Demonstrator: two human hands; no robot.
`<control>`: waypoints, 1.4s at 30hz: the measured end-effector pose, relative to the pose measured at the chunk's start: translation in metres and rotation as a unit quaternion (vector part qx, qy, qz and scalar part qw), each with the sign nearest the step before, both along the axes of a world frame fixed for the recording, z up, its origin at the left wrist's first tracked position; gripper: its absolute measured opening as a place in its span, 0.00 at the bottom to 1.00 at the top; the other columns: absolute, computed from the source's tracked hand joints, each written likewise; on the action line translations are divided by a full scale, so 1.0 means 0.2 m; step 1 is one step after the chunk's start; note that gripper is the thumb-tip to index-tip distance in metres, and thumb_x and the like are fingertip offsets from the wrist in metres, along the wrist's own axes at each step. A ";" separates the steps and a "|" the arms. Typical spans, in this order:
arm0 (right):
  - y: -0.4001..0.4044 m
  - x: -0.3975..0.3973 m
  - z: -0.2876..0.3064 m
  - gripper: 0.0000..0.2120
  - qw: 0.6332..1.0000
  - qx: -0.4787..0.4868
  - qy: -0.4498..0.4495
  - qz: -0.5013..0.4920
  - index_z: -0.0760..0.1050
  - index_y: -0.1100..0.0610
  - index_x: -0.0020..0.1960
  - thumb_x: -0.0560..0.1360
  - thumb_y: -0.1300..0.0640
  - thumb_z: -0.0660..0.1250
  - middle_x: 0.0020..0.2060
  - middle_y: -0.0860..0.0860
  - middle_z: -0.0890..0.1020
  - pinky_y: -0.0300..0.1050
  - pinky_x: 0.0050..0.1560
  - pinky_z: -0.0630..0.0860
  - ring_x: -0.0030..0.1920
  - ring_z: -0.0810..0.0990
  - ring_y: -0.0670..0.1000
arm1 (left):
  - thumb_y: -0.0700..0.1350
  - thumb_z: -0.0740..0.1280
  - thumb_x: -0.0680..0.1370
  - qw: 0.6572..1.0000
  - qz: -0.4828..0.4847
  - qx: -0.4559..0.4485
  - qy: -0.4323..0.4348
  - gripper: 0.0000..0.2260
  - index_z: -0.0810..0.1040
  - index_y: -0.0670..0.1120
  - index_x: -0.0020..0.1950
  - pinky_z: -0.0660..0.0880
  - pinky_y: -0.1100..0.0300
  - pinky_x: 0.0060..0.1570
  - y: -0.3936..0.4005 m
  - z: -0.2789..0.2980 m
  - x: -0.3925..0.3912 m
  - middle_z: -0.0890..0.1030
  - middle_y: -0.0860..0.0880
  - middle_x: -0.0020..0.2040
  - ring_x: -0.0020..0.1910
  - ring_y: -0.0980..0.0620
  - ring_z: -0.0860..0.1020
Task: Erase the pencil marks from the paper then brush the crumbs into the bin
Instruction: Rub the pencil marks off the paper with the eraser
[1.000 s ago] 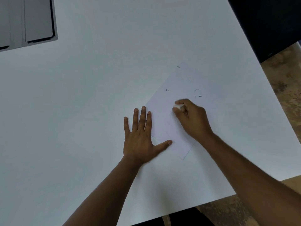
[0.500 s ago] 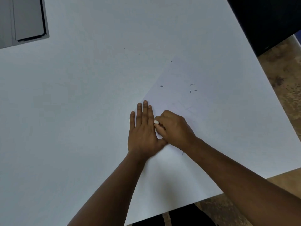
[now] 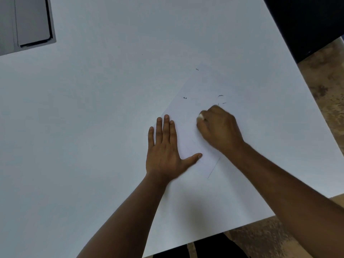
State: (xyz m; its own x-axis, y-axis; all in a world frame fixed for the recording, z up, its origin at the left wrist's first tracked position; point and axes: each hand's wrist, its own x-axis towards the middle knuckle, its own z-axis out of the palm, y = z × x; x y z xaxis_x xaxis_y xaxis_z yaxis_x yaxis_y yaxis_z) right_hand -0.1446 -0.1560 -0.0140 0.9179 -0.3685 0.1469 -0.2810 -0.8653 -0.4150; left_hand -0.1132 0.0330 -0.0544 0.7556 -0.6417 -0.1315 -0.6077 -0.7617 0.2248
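Note:
A white sheet of paper (image 3: 197, 84) lies tilted on the white table (image 3: 93, 127). Small dark crumbs or marks (image 3: 220, 96) are scattered on its upper half, one (image 3: 184, 98) further left. My left hand (image 3: 165, 148) lies flat with straight fingers on the sheet's left edge, thumb spread onto the paper. My right hand (image 3: 219, 127) is curled on the paper's middle and pinches a small white eraser (image 3: 201, 116) that shows at its fingertips, pressed to the sheet.
A grey flat case or tray (image 3: 26, 25) sits at the table's far left corner. The table's right edge runs diagonally, with brown floor (image 3: 327, 86) beyond it. A dark object (image 3: 305, 19) fills the top right corner. No bin is in view.
My right hand with the eraser went down-left beside my left hand half a second ago, then back up-right to the paper's middle. My left hand stays flat on the sheet.

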 end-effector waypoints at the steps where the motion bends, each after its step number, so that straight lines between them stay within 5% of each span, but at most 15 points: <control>1: 0.06 -0.04 0.00 0.13 1.000 0.015 -0.001 0.019 0.78 0.60 0.38 0.76 0.55 0.60 0.33 0.55 0.75 0.47 0.32 0.73 0.32 0.75 0.55 | 0.79 0.52 0.74 1.000 -0.001 -0.001 -0.001 0.55 0.45 0.39 0.83 0.44 0.42 0.81 0.00 0.00 0.00 0.42 0.42 0.84 0.83 0.43 0.40; 5: 0.24 -0.13 -0.05 0.13 0.987 0.075 0.030 0.140 0.82 0.60 0.51 0.77 0.55 0.61 0.37 0.54 0.80 0.46 0.36 0.77 0.36 0.78 0.53 | 0.72 0.48 0.78 1.000 -0.008 -0.012 -0.006 0.46 0.48 0.38 0.83 0.47 0.39 0.80 0.01 -0.02 0.00 0.45 0.41 0.84 0.83 0.42 0.42; 10: 0.20 -0.10 -0.12 0.09 0.974 0.021 0.012 0.226 0.80 0.61 0.48 0.78 0.59 0.62 0.38 0.54 0.77 0.51 0.36 0.75 0.37 0.74 0.54 | 0.73 0.55 0.77 1.000 -0.020 0.004 -0.015 0.49 0.47 0.39 0.83 0.44 0.42 0.81 0.02 -0.02 0.00 0.44 0.41 0.84 0.83 0.42 0.42; 18: -0.16 0.06 -0.05 0.05 0.990 -0.105 -0.032 0.084 0.78 0.64 0.37 0.70 0.70 0.70 0.31 0.56 0.74 0.48 0.31 0.74 0.30 0.73 0.56 | 0.80 0.51 0.74 1.000 -0.001 0.007 0.003 0.54 0.43 0.40 0.83 0.44 0.41 0.81 0.01 0.00 0.00 0.40 0.43 0.84 0.83 0.44 0.38; 21: -0.17 0.03 -0.02 0.08 0.998 -0.051 -0.040 0.011 0.81 0.62 0.44 0.77 0.62 0.64 0.34 0.56 0.75 0.48 0.37 0.75 0.34 0.75 0.56 | 0.80 0.50 0.73 1.000 -0.006 0.010 0.007 0.54 0.41 0.42 0.84 0.42 0.41 0.80 0.00 0.01 0.00 0.38 0.43 0.84 0.82 0.43 0.36; 25: 0.12 -0.11 -0.03 0.12 0.994 0.015 -0.024 0.108 0.82 0.62 0.53 0.78 0.57 0.62 0.41 0.56 0.81 0.47 0.44 0.77 0.41 0.80 0.57 | 0.78 0.49 0.75 1.000 -0.014 0.014 0.002 0.50 0.44 0.44 0.84 0.42 0.39 0.80 0.01 0.01 0.01 0.41 0.44 0.84 0.83 0.40 0.38; 30: 0.27 -0.16 -0.08 0.07 0.980 0.059 0.000 0.192 0.81 0.62 0.49 0.78 0.60 0.65 0.38 0.54 0.77 0.46 0.37 0.75 0.37 0.74 0.52 | 0.61 0.47 0.79 1.000 -0.010 0.014 -0.001 0.38 0.47 0.41 0.84 0.49 0.36 0.79 0.01 -0.01 0.01 0.44 0.43 0.84 0.83 0.40 0.40; 35: 0.09 -0.04 -0.10 0.06 0.983 -0.039 -0.009 0.182 0.79 0.63 0.42 0.76 0.63 0.65 0.36 0.57 0.76 0.53 0.36 0.75 0.34 0.74 0.58 | 0.78 0.50 0.75 0.999 -0.016 0.032 0.001 0.51 0.44 0.41 0.84 0.40 0.39 0.80 0.01 -0.01 0.00 0.42 0.44 0.84 0.83 0.41 0.38; 42: -0.15 0.04 -0.04 0.10 0.998 -0.064 -0.027 0.008 0.80 0.63 0.42 0.77 0.61 0.62 0.36 0.57 0.76 0.46 0.39 0.75 0.35 0.77 0.57 | 0.79 0.48 0.74 0.999 -0.007 0.033 0.018 0.53 0.40 0.42 0.83 0.41 0.38 0.80 0.00 0.01 0.00 0.38 0.45 0.84 0.82 0.42 0.35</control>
